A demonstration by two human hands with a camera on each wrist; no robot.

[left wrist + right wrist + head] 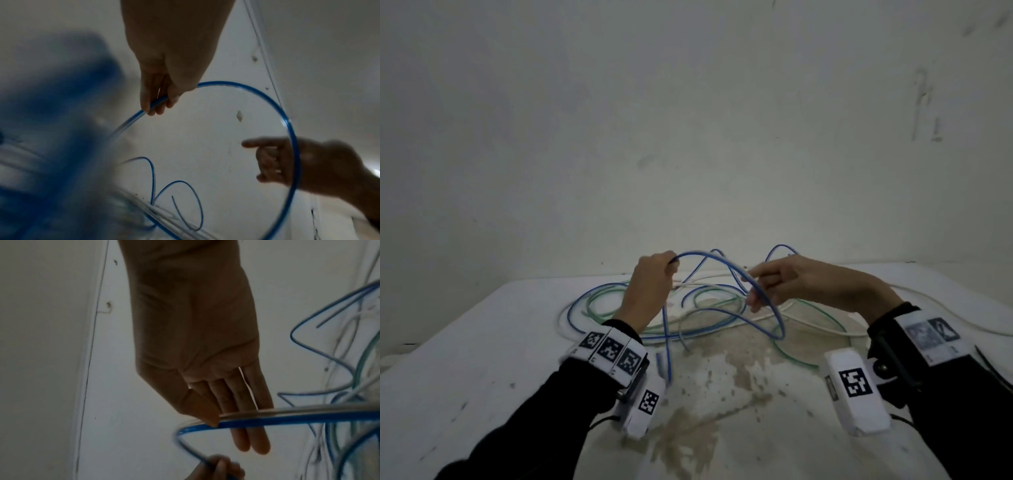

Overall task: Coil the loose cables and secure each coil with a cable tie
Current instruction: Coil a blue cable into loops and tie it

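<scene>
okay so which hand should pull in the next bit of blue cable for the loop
Probably the right hand: its thumb only lightly presses the blue cable, fingers straight. The left hand grips the loop's start and should anchor it.

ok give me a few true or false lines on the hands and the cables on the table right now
1. The left hand grips the blue cable. True.
2. The right hand holds a green cable. False: its thumb presses the blue cable against straight fingers.
3. The blue cable arches between the two hands. True.
4. The green cable is lifted off the table. False: it lies loose on it.
5. A coil is already tied. False: no tied coil shows.
</scene>
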